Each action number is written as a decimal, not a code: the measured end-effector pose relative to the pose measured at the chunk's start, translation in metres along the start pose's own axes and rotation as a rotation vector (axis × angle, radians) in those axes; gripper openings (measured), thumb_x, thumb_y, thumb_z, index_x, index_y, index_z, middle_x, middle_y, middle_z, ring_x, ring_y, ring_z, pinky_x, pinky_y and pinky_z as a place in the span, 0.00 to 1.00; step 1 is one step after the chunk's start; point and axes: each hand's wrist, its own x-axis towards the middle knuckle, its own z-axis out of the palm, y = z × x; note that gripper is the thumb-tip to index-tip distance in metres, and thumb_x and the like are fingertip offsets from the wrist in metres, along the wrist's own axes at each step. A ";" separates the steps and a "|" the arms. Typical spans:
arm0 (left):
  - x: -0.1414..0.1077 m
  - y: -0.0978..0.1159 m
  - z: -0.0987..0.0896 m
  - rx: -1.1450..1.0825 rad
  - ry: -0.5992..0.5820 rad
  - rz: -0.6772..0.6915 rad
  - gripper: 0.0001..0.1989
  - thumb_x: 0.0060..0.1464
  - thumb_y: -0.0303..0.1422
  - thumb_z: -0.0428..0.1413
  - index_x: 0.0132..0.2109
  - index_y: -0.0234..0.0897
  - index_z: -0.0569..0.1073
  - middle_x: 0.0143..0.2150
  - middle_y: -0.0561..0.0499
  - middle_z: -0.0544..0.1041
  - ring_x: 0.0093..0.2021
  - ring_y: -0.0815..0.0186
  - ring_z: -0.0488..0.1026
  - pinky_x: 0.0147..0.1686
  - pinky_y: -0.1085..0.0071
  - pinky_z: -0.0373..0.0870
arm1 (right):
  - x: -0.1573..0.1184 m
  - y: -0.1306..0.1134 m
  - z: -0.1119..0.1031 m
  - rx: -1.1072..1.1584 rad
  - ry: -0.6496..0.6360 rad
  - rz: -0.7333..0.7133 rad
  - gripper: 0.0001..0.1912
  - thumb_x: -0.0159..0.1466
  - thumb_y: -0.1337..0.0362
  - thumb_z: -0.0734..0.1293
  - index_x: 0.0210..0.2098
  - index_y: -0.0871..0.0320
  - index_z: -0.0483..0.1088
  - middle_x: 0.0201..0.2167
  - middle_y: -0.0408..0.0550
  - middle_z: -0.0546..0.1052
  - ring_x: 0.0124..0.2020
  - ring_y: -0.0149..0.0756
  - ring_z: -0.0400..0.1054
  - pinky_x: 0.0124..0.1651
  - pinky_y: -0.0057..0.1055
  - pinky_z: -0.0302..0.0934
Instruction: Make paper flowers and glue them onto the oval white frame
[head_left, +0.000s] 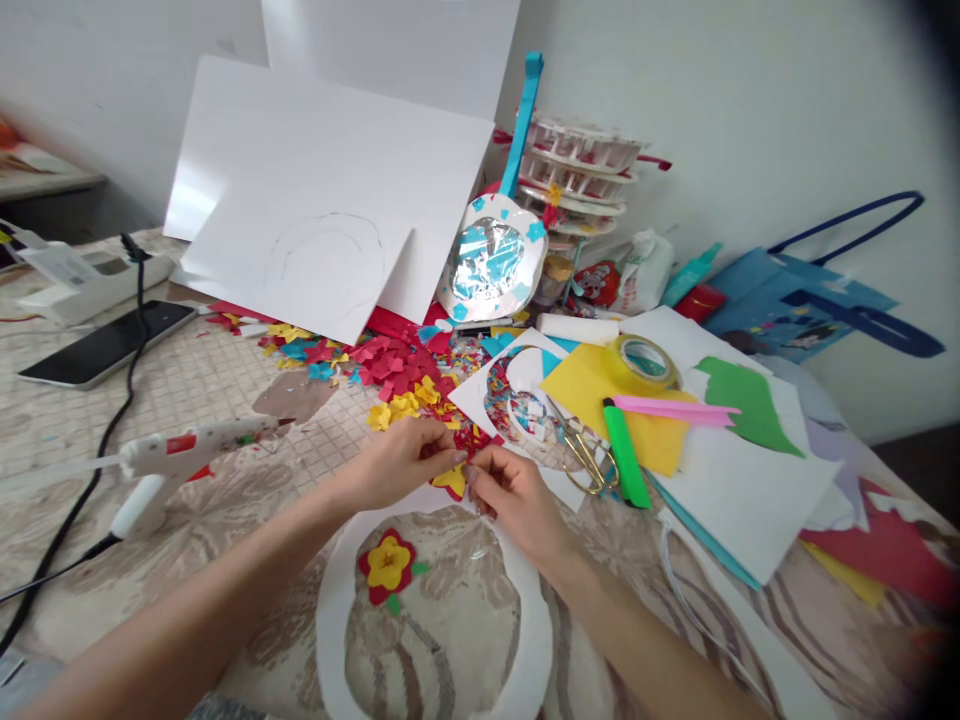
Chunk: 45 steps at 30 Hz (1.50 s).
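Patterned tablecloth (247, 485) fills the lower frame; at centre, your left hand (409, 462) and right hand (519, 497), fingertips nearly closed, seem to pinch a yellow flower (450, 479), apparently steadying it between them.

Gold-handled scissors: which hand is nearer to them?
The right. The right hand is just to the left of the scissors, not holding them; the left hand is farther off, on the far side of the right hand from them.
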 end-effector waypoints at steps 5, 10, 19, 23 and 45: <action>0.000 -0.003 0.003 -0.081 0.027 -0.046 0.19 0.57 0.43 0.48 0.25 0.34 0.65 0.19 0.58 0.58 0.21 0.73 0.54 0.19 0.77 0.51 | 0.000 -0.001 0.001 0.060 0.033 0.012 0.13 0.58 0.58 0.66 0.23 0.58 0.62 0.15 0.36 0.64 0.16 0.24 0.56 0.19 0.23 0.50; -0.002 -0.006 0.003 -0.208 -0.076 -0.090 0.19 0.54 0.46 0.51 0.28 0.34 0.69 0.22 0.56 0.66 0.22 0.72 0.60 0.20 0.77 0.55 | 0.000 0.001 0.001 0.093 0.065 0.003 0.14 0.59 0.57 0.67 0.23 0.58 0.62 0.15 0.36 0.64 0.16 0.24 0.55 0.19 0.22 0.49; -0.003 -0.006 0.003 -0.366 -0.091 -0.136 0.17 0.51 0.44 0.56 0.28 0.33 0.71 0.22 0.55 0.69 0.23 0.72 0.64 0.23 0.76 0.59 | -0.002 0.003 0.002 0.070 -0.074 0.040 0.14 0.57 0.53 0.68 0.28 0.57 0.64 0.17 0.35 0.63 0.16 0.24 0.55 0.19 0.22 0.50; -0.003 -0.005 0.001 -0.478 -0.138 -0.148 0.16 0.51 0.43 0.57 0.27 0.32 0.70 0.22 0.55 0.69 0.23 0.73 0.64 0.25 0.76 0.60 | -0.003 0.001 0.004 0.029 -0.083 0.000 0.12 0.59 0.55 0.67 0.30 0.57 0.65 0.19 0.36 0.63 0.18 0.25 0.56 0.21 0.22 0.53; -0.006 -0.012 0.004 -0.257 -0.080 -0.093 0.21 0.58 0.45 0.47 0.24 0.34 0.63 0.20 0.58 0.57 0.20 0.75 0.51 0.20 0.77 0.48 | -0.003 0.000 0.000 0.071 -0.046 0.032 0.15 0.61 0.56 0.65 0.24 0.58 0.60 0.17 0.35 0.60 0.18 0.23 0.50 0.20 0.22 0.43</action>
